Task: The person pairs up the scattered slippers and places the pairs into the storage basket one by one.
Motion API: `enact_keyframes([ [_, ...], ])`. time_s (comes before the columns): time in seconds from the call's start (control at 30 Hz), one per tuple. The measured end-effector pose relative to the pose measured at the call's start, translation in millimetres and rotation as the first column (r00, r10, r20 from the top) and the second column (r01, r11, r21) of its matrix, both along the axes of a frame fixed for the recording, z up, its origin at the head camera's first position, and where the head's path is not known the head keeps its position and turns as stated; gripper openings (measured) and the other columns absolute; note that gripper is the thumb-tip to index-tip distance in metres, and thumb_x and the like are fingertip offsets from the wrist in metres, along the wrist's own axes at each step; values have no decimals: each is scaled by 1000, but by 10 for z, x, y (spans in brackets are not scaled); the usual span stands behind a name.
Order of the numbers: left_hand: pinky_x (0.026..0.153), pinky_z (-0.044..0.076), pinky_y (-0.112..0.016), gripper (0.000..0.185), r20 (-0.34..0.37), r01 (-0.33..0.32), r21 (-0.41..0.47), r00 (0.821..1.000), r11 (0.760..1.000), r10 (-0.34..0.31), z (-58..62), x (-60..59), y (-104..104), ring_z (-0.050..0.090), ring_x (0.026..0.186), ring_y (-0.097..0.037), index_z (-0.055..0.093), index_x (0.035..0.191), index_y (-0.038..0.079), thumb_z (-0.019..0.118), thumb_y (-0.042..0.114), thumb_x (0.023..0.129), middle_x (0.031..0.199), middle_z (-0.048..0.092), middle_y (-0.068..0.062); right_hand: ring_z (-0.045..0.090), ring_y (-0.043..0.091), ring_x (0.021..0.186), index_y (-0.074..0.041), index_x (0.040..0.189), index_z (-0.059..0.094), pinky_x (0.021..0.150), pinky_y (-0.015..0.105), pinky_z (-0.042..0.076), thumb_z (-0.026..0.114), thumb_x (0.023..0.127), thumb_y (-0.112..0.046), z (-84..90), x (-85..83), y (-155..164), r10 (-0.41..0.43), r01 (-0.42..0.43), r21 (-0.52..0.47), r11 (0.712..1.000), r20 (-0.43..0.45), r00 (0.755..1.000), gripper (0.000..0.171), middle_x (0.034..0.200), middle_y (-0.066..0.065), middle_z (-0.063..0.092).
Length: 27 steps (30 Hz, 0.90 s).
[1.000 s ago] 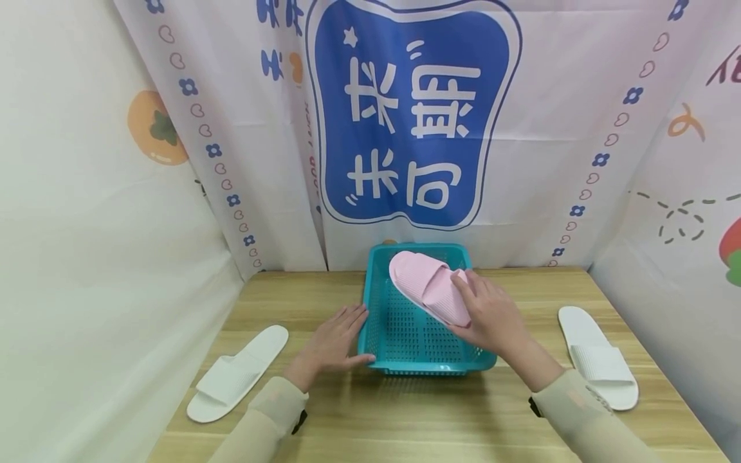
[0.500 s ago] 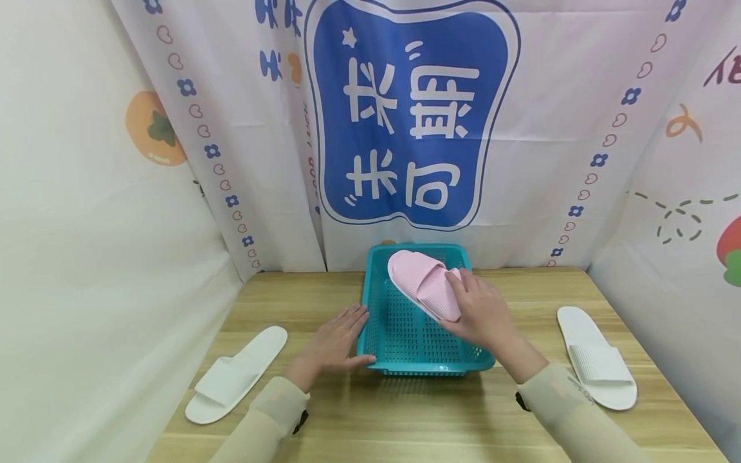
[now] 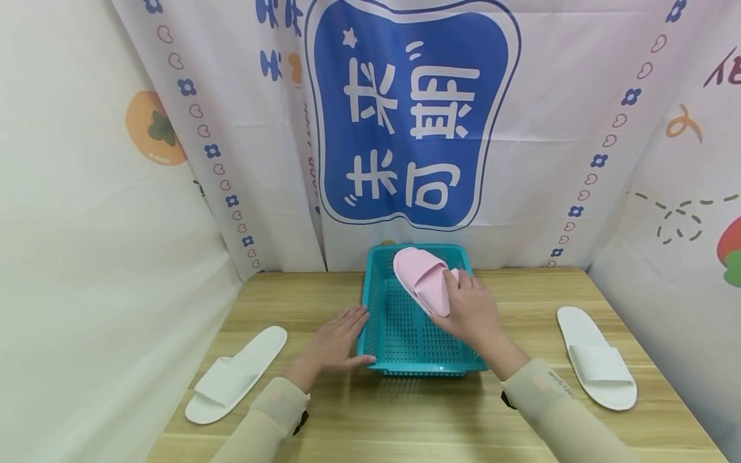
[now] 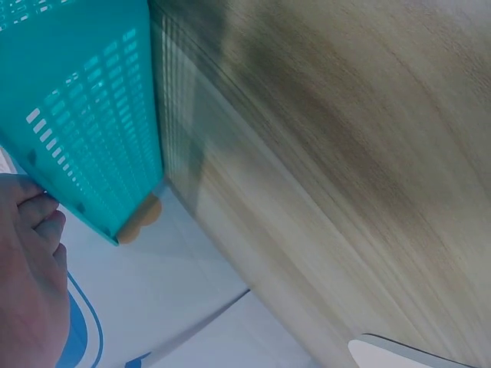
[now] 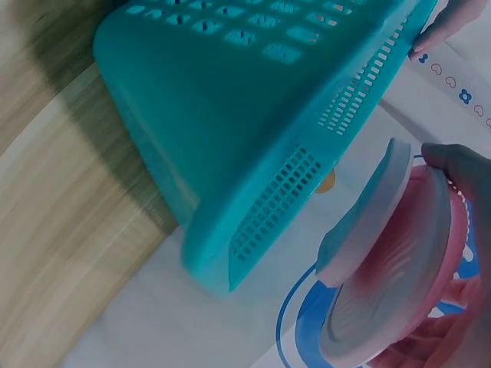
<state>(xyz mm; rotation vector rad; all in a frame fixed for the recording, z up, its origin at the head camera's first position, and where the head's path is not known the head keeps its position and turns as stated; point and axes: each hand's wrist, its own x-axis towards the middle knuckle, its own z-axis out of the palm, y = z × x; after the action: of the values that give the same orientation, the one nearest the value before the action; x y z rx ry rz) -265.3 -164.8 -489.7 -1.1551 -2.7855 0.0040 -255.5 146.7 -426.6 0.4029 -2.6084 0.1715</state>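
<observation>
My right hand [image 3: 470, 313] grips the heel of a pink slipper [image 3: 420, 278] and holds it tilted over the teal perforated basket [image 3: 399, 366]. The slipper's toe points to the basket's far right corner. In the right wrist view the pink slipper [image 5: 391, 268] shows edge-on beside the basket [image 5: 230, 138], with my fingers [image 5: 460, 165] curled round it. My left hand [image 3: 334, 341] lies flat on the table, fingers straight against the basket's left wall. The left wrist view shows the basket wall [image 4: 84, 115] and my left hand [image 4: 27, 284].
A white slipper [image 3: 234, 374] lies on the wooden table [image 3: 405, 418] at the left, another white slipper [image 3: 596, 365] at the right. Printed curtains close the back and both sides. An edge of the white slipper [image 4: 406, 354] shows in the left wrist view.
My right hand has carried the pink slipper a little farther back and leftwards over the basket, turning it steeper. The left hand has stayed put.
</observation>
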Motion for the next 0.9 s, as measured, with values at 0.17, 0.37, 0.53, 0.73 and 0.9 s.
enact_keyframes([
  [0.17, 117, 15, -38, 93, -16, 1, -5, 1000, 1000, -1, 5, 11, -2, 21, 145, -28, 31, 150, -2, 35, 71, 92, 156, 26, -17, 57, 41, 92, 3, 135, 48, 80, 53, 52, 79, 68, -54, -13, -21, -68, -37, 37, 5, 999, 5, 999, 93, 117, 28, 54],
  [0.37, 117, 14, -38, 93, -25, -1, -11, 1000, 1000, 1, -4, 8, -4, 21, 145, -28, 31, 150, -2, 35, 71, 91, 156, 27, -16, 56, 39, 89, 2, 135, 49, 73, 50, 53, 79, 67, -56, -25, -38, -135, -80, 80, 22, 997, 23, 997, 93, 114, 27, 54],
  [0.53, 117, 15, -38, 94, -16, -6, -8, 1000, 1000, 6, -1, 5, 2, 21, 144, -28, 31, 150, -1, 35, 72, 91, 156, 27, -16, 54, 39, 91, 0, 135, 48, 74, 50, 52, 81, 66, -55, -59, -66, -167, -106, 104, 37, 994, 46, 993, 94, 114, 27, 53],
  [0.73, 117, 15, -39, 94, -14, -8, -8, 1000, 1000, 8, 4, 5, 9, 22, 144, -28, 32, 149, -1, 35, 73, 91, 156, 27, -16, 53, 40, 90, 1, 132, 48, 75, 50, 51, 82, 65, -52, -107, -98, -174, -116, 115, 20, 993, 57, 992, 92, 111, 27, 52],
  [0.9, 117, 17, -39, 94, -25, -3, -5, 1000, 1000, 2, 9, 5, 8, 23, 144, -29, 33, 149, -2, 35, 73, 91, 155, 29, -16, 52, 40, 90, 3, 130, 48, 74, 50, 50, 80, 66, -54, -109, -128, -200, -157, 156, 22, 987, 87, 984, 91, 109, 28, 52],
])
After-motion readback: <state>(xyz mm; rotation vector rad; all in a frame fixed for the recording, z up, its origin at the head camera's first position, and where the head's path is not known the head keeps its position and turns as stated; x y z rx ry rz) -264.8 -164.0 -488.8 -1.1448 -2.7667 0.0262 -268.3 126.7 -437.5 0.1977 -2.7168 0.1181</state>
